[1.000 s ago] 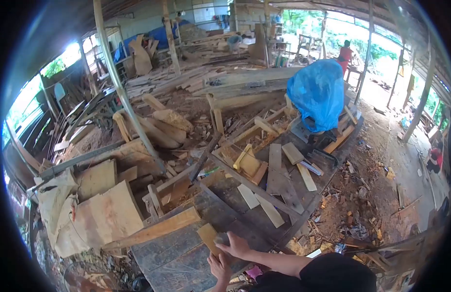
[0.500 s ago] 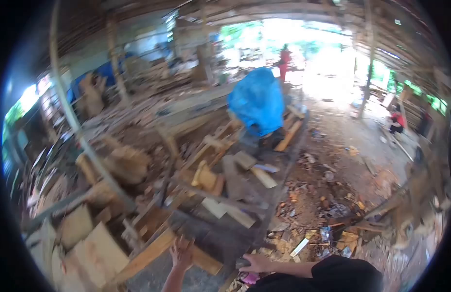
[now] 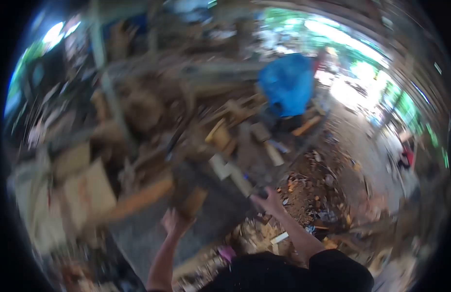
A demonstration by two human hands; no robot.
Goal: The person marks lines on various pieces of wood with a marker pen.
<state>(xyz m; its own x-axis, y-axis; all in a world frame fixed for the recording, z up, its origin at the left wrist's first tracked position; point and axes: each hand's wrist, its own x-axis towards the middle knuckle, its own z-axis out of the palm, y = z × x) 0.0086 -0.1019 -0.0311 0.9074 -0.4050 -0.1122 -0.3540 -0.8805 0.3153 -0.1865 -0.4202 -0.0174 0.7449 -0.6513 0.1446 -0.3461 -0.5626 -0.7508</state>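
My left hand (image 3: pixel 176 223) is closed at the near end of a short piece of wood (image 3: pixel 194 200), which stands tilted over the dark bench top (image 3: pixel 157 238). Blur hides the exact finger placement. Farther right, my right hand (image 3: pixel 271 201) is wrapped around a small dark object (image 3: pixel 259 192) near the bench's right edge; its kind cannot be made out. An orange-brown plank (image 3: pixel 140 200) lies to the left of the wood piece. Pale offcuts (image 3: pixel 231 174) rest on the bench beyond my hands.
A blue tarp (image 3: pixel 286 83) covers something at the bench's far end. Large wooden blocks (image 3: pixel 89 194) are stacked on the left, near a slanting post (image 3: pixel 111 92). Wood scraps (image 3: pixel 313 190) litter the ground on the right. A person in red (image 3: pixel 406 156) is at far right.
My view has swung left and blurred. My left hand has gone from spread on the wood to closed at its end, the piece now tilted. My right hand has moved farther up the bench with the dark object.
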